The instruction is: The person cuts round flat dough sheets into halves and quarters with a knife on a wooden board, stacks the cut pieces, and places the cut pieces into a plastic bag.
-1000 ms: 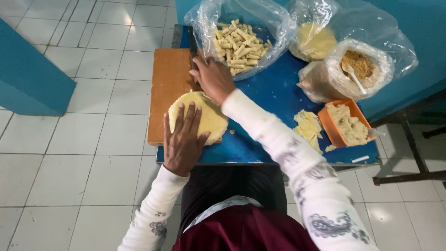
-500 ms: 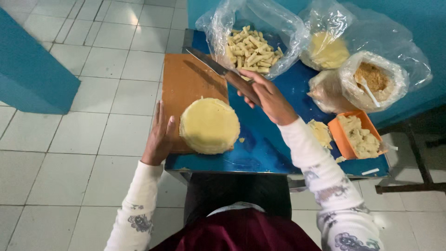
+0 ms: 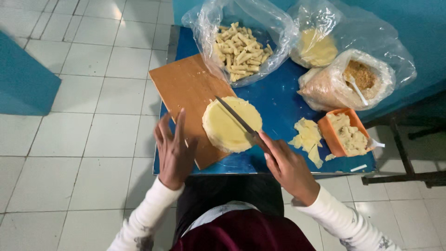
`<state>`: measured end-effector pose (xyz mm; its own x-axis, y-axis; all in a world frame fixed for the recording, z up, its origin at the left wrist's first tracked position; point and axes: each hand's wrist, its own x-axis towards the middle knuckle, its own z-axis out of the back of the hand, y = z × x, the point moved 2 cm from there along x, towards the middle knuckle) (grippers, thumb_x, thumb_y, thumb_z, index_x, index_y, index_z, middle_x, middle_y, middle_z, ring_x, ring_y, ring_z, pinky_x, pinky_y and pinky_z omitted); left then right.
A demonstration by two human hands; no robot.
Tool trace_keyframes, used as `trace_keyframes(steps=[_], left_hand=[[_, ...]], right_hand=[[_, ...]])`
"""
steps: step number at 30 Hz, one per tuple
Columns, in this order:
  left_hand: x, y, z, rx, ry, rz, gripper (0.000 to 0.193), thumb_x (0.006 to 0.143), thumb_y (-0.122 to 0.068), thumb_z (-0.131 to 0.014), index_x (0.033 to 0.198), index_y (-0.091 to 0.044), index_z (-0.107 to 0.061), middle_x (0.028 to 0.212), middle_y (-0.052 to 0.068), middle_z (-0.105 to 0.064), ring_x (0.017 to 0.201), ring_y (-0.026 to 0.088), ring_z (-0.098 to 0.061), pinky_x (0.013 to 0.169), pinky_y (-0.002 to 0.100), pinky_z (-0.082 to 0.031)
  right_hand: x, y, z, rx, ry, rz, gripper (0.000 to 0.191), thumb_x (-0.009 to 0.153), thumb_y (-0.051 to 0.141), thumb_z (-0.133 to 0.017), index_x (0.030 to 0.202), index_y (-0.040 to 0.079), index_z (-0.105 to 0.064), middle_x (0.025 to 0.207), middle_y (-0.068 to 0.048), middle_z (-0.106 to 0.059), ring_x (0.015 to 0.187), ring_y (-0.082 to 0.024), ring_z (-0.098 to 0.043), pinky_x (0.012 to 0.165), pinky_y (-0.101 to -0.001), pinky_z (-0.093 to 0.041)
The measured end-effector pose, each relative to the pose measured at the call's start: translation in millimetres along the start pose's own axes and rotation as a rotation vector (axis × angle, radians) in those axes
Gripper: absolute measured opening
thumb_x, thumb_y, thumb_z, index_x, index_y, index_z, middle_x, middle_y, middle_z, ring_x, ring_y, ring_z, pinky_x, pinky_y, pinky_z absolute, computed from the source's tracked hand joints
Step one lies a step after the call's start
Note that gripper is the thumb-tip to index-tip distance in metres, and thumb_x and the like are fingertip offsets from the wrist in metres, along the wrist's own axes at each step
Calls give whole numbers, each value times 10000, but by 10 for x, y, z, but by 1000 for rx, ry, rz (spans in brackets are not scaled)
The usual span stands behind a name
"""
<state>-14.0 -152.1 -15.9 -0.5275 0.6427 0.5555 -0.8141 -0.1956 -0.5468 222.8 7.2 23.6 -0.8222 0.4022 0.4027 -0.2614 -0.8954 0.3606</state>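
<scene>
Overhead, head view: right hand (image 3: 290, 167) grasps a knife (image 3: 235, 117) by its handle, fingers clenched round it. The blade lies across the round yellow dough disc (image 3: 231, 123), long axis diagonal, tip pointing up-left, away from the person. The disc sits on the wooden cutting board (image 3: 186, 88), overhanging its right edge. Left hand (image 3: 174, 151) rests flat on the board's near corner, fingers released, just beside the disc.

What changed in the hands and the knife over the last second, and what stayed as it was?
The right hand took up the knife and laid its blade across the round yellow slab. The left hand slid off the slab onto the wooden board beside it. The bags and the orange tub stayed put.
</scene>
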Motion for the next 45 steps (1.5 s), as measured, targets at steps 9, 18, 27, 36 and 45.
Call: trace_keyframes(steps=[9, 18, 27, 36, 45], left_hand=[[1004, 275, -648, -83, 410, -371, 770, 753, -465, -862, 1441, -268, -578, 1508, 106, -483, 1501, 393, -276, 1146, 598, -290], [1103, 395, -858, -133, 600, -425, 865, 718, -558, -845, 1490, -327, -530, 1591, 78, -433, 1555, 372, -206, 1151, 637, -246], [1147, 367, -1015, -46, 714, -500, 771, 676, -583, -861, 1383, -445, -587, 1596, 74, -410, 1527, 471, -173, 1141, 668, -214], [1142, 355, -1057, -73, 778, -451, 767, 684, -537, -874, 1387, -421, -589, 1633, 241, -197, 1498, 492, -177, 1160, 644, -181], [1164, 415, -1000, -169, 857, -340, 723, 741, -549, -849, 1408, -428, -599, 1654, 293, -160, 1542, 506, -101, 1238, 584, -114]], right_hand=[[75, -35, 0, -66, 85, -20, 621, 944, 109, -663, 1518, 247, -469, 944, -106, -627, 694, -277, -680, 599, -406, -567], [81, -45, 41, -87, 100, 1, 624, 948, 122, -665, 1526, 245, -465, 902, -89, -620, 654, -251, -666, 591, -389, -573], [75, 27, 10, -252, 179, 32, 657, 953, 199, -668, 1550, 196, -394, 748, -96, -586, 517, -253, -609, 478, -380, -546], [266, -54, -96, -262, 217, 38, 669, 965, 260, -648, 1565, 221, -355, 713, -132, -605, 493, -310, -615, 459, -422, -532], [121, -13, 106, -238, 321, 14, 678, 986, 256, -622, 1585, 208, -308, 693, -153, -611, 505, -331, -631, 462, -438, -533]])
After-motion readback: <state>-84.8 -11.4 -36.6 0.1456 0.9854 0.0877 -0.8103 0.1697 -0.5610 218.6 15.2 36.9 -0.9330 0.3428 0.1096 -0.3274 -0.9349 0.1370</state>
